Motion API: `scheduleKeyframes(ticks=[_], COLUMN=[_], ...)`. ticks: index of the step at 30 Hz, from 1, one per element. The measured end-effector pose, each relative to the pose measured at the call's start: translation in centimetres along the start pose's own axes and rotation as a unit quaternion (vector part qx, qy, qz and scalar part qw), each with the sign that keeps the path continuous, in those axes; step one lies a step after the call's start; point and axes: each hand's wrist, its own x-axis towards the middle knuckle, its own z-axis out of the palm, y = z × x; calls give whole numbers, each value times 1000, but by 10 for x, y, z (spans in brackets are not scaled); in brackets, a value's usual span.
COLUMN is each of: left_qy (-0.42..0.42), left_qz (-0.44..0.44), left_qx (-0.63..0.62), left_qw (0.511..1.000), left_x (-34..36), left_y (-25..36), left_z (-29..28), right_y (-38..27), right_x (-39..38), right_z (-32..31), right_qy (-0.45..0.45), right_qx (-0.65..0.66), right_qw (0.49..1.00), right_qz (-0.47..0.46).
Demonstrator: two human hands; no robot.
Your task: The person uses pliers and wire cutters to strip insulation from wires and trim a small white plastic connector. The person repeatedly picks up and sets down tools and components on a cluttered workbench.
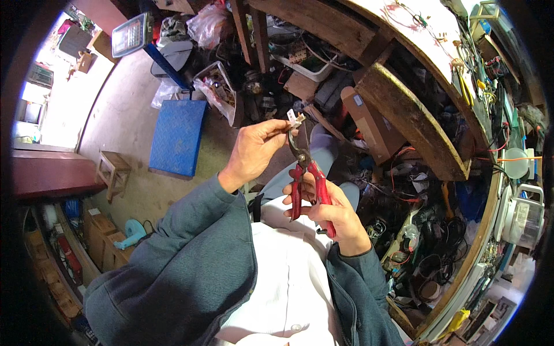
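Between the thumb and fingers of my left hand [254, 151] is a small white plastic piece [296, 119], with a bit of brown or copper colour showing on it. My right hand [336, 216] is wrapped round the red handles of a pair of hand shears [298, 193], which stand spread apart. Their dark, curved jaws point away from me and reach up to the white piece, close beside my left fingertips. Whether the jaws touch it I cannot tell. Both hands are held in front of my body, above my lap.
A wooden workbench [415, 115] curves along the right, with wires and tools on top and clutter beneath. On the floor ahead to the left stands a blue platform scale [179, 137]. A small wooden stool [113, 173] and a light-blue object [131, 233] are further left.
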Motion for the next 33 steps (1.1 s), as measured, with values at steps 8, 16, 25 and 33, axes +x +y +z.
scheduleKeyframes(ticks=[8,16,25,33], left_qy=[-19,-17,-37,-29], left_qz=[6,2,-25,-7], left_qx=[53,132,111,180], left_qw=[998,991,993,983], left_x=[0,-3,-4,-6], left_y=[-5,2,-8,-4], left_z=[2,4,5,6], right_y=[1,17,34,31], right_x=[6,12,16,15], right_z=[2,-7,-14,-15], right_qy=[32,30,14,29], right_qx=[24,-43,-94,-156], right_qw=[998,996,987,980], right_qz=[-42,-72,-133,-117])
